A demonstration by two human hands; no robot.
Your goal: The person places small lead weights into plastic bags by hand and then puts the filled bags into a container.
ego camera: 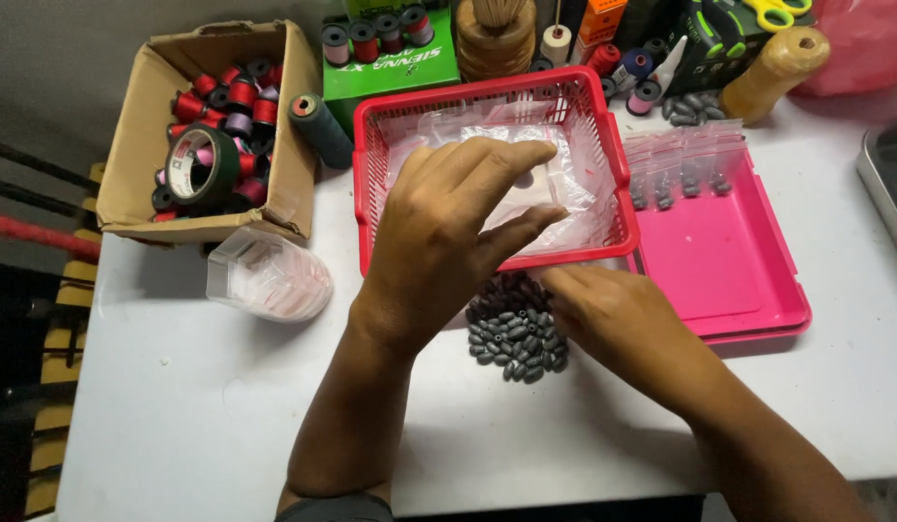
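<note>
A white table [197,406] holds a pink tray [724,261] at three o'clock and a red basket [371,164] of clear plastic bags [574,184] at twelve. The left hand [448,232] hovers above it, fingers loosely spread, holding nothing. The right hand [618,314] rests flat beside grey oval sinkers [511,333].

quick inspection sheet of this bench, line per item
surface: white table, lit from above
job's things: pile of small dark grey oval weights; red plastic mesh basket holding clear plastic bags
clutter: pink plastic tray with filled small bags; cardboard box of thread spools and a tape roll; clear plastic cup on its side
grippers: left hand over the basket, fingers on a bag; right hand resting on the weights
cables: nothing seen
surroundings: green box, twine spools, scissors behind
</note>
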